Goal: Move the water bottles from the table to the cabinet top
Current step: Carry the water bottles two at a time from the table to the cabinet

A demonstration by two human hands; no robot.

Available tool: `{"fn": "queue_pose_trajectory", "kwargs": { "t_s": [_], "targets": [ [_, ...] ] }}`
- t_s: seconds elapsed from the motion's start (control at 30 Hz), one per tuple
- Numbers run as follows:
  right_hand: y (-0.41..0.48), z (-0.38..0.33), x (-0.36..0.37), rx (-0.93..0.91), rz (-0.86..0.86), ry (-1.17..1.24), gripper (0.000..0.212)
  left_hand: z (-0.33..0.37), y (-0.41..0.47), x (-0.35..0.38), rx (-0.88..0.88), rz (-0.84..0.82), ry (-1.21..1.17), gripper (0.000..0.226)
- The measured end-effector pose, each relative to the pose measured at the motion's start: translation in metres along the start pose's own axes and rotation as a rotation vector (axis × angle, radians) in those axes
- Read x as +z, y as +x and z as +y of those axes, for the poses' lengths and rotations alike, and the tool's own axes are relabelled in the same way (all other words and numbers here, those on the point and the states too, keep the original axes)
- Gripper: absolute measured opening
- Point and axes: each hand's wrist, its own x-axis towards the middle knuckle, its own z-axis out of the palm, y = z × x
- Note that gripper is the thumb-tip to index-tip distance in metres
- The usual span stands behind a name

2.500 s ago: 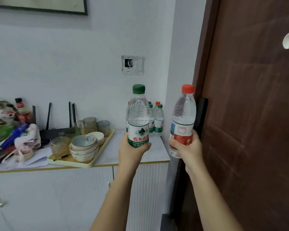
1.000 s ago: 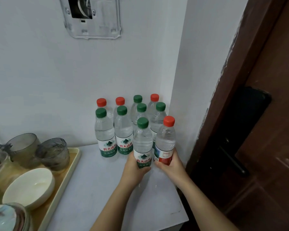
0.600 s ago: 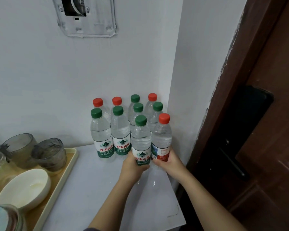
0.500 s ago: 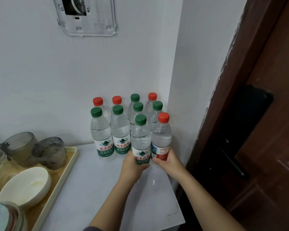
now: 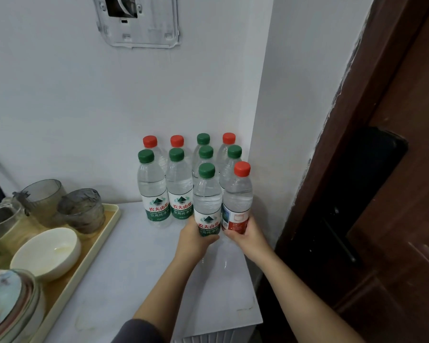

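Over on the left there's a tray (image 5: 110, 220) with glass cups (image 5: 81, 210) and a white bowl (image 5: 47, 252) on it, well apart from the action, so nothing to bump there; then comes the cluster of bottles (image 5: 181, 179) already standing in the corner against the wall. The left hand (image 5: 192, 240) has its grip wrapped around the low label of a green-cap bottle (image 5: 206, 201), and the right hand (image 5: 248, 235) is closed the same way on a red-cap bottle (image 5: 237, 198); both bottles look upright, side by side and touching, right in front of the back rows. I can't tell for sure whether their bases are fully down on the white surface (image 5: 139, 268) since the fingers hide that bit. To do this well I'd say: feel both bottoms sit flat first, then open the fingers straight outward and pull back low; don't drag sideways or the neighbours could topple like dominoes; watch the right edge too, the red-cap one sits near the wall corner.
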Motion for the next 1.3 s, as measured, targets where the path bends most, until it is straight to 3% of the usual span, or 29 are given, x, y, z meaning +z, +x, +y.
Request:
{"fn": "queue_pose_trajectory", "kwargs": {
  "t_s": [0.27, 0.4, 0.5, 0.6, 1.07, 1.3],
  "targets": [
    [-0.014, -0.001, -0.001, 0.077, -0.005, -0.103, 0.075, -0.004, -0.02, 0.001, -0.003, 0.085, 0.059, 0.078],
    [-0.041, 0.003, -0.009, 0.119, -0.083, -0.453, 0.09, -0.018, -0.055, -0.002, -0.018, 0.125, 0.407, 0.096],
    [-0.066, -0.007, -0.014, 0.099, -0.184, -0.726, 0.088, -0.029, -0.085, 0.001, -0.008, 0.134, 0.69, 0.091],
    [-0.089, -0.016, -0.014, 0.057, -0.265, -0.896, 0.083, -0.036, -0.109, 0.006, -0.03, 0.162, 0.816, 0.086],
    [-0.159, -0.011, 0.026, -0.321, -0.607, -1.113, 0.079, -0.076, -0.23, 0.001, -0.188, 0.318, 0.835, 0.085],
    [-0.211, 0.001, 0.056, -0.631, -0.817, -1.148, 0.079, -0.111, -0.305, -0.01, -0.392, 0.332, 0.785, 0.084]
  ]
}}
